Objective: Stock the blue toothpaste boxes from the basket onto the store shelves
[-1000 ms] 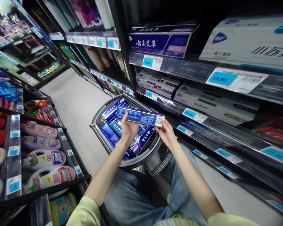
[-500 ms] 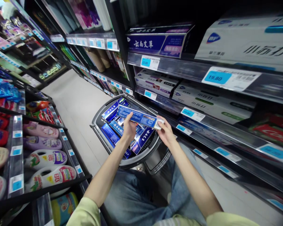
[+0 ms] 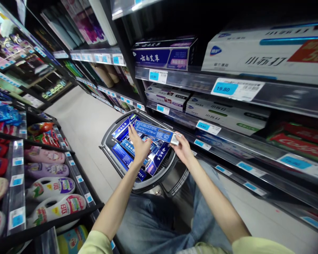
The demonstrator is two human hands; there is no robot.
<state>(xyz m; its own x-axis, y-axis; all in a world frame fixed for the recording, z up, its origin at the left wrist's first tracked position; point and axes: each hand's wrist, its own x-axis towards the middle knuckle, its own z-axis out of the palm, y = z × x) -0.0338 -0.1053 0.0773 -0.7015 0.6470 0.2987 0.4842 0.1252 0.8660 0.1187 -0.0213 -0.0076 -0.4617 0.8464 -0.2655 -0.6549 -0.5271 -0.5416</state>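
Observation:
A long blue toothpaste box (image 3: 156, 133) is held over the grey shopping basket (image 3: 113, 159) by my right hand (image 3: 182, 148), which pinches its white right end. My left hand (image 3: 140, 145) is over the basket with fingers stretched and thumb apart. Its fingertips are close to the box's left end; whether they touch anything is unclear. Several more blue toothpaste boxes lie in the basket, among them one with white lettering (image 3: 159, 159) on the right and another (image 3: 123, 127) at the back left. My left hand and the held box cover part of them.
Toothpaste cartons (image 3: 164, 56) fill the shelf rack (image 3: 180, 77) on my right, close beside the basket. On the left, a lower rack carries detergent bottles (image 3: 59, 208) and pouches (image 3: 4, 113). Pale aisle floor (image 3: 79, 109) runs ahead between the racks.
My left hand has let go of the box and moved left, its fingers now extended. The right hand still holds the box's end. The view has shifted slightly.

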